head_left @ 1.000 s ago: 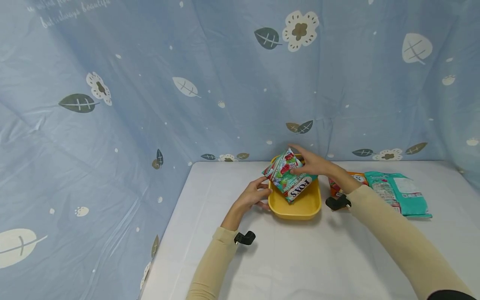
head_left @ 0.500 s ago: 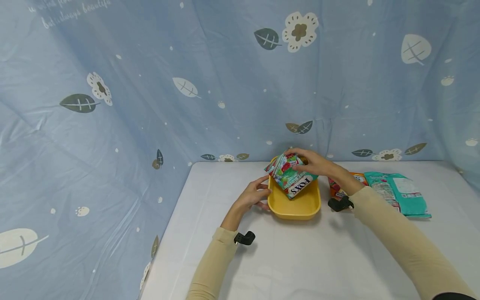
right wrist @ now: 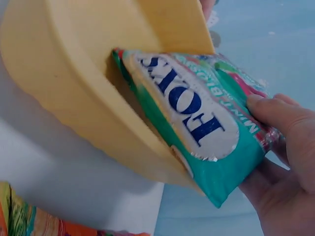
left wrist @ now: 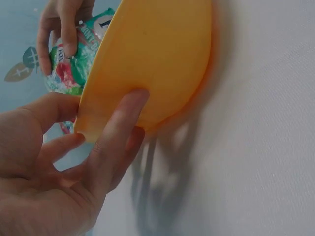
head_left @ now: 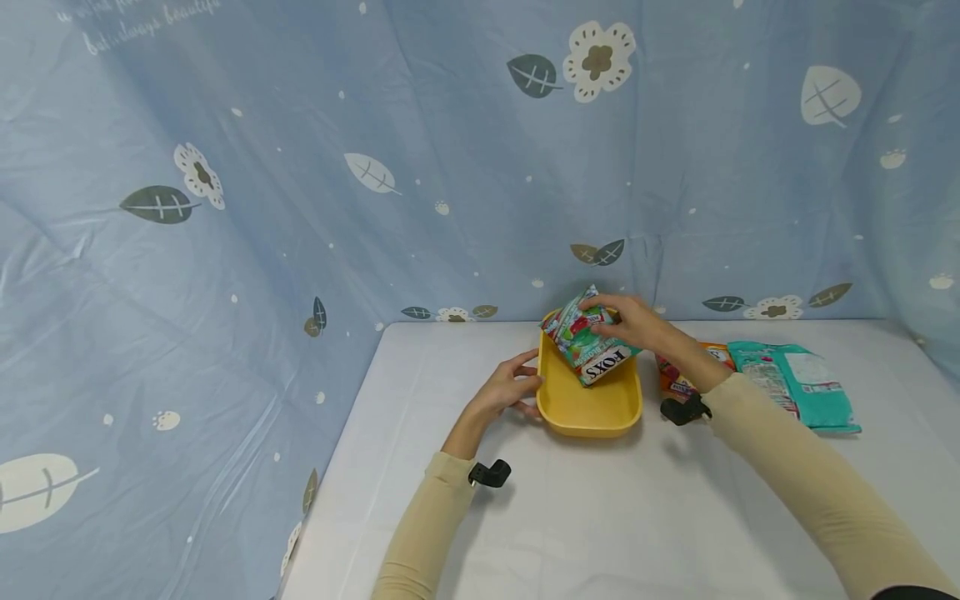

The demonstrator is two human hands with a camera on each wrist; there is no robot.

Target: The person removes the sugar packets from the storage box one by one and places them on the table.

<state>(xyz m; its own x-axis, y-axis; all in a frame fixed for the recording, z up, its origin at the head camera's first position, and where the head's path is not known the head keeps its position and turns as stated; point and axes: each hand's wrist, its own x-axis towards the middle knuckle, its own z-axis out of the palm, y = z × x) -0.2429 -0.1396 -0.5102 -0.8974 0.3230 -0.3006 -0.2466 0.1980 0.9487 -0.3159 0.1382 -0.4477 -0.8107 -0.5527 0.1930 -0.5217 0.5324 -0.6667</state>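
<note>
My right hand (head_left: 630,323) grips a green and white FOX'S sweets bag (head_left: 587,337), thumb on its printed front and fingers behind. The bag leans tilted over the far end of a yellow tub (head_left: 588,412). In the right wrist view one lower corner of the bag (right wrist: 197,110) dips inside the tub and another overlaps the rim. My left hand (head_left: 510,387) rests against the tub's left side. Seen from the left wrist, its fingertips are right at the rim and one long finger (left wrist: 118,128) lies along the outer wall.
Right of the tub lie an orange-red packet (head_left: 678,387), partly under my right forearm, and a turquoise bag (head_left: 817,392). All stand on a white-covered table (head_left: 600,517). A blue patterned curtain (head_left: 480,233) hangs directly behind and along the left side.
The FOX'S bag has shifted slightly right and toward the far end of the tub, with my right hand moving along. My left hand and the tub have stayed in place.
</note>
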